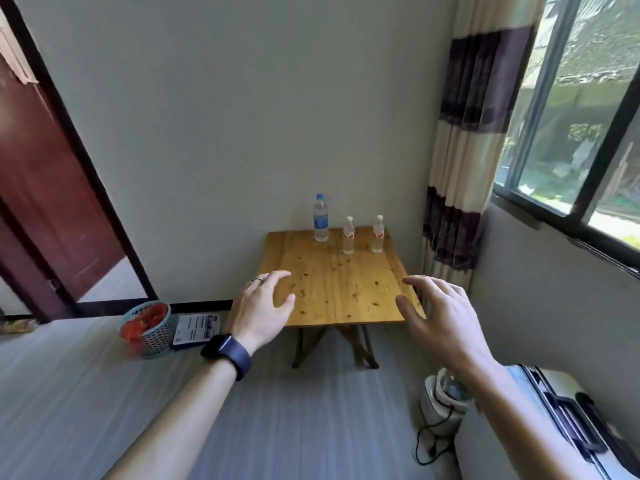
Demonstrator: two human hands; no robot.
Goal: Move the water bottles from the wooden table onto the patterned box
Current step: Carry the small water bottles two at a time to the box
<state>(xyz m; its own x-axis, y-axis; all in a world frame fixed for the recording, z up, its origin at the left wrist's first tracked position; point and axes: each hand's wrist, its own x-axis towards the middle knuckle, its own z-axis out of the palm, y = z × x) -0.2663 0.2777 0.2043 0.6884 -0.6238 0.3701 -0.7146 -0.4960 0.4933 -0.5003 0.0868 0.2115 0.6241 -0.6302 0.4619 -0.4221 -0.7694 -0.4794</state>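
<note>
The left bottle (321,218), middle bottle (348,236) and right bottle (378,234) are standing in a row at the far side of the table (332,285), near the wall (242,133). A basket (147,329) is sitting on the floor (294,427), left of the table

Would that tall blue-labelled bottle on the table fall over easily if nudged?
Probably tippy if pushed high: the blue-label bottle stands tall and narrow on the wooden table. It seems to hold water, so likely weighty for its size. On its side, its round body would probably roll.
</note>
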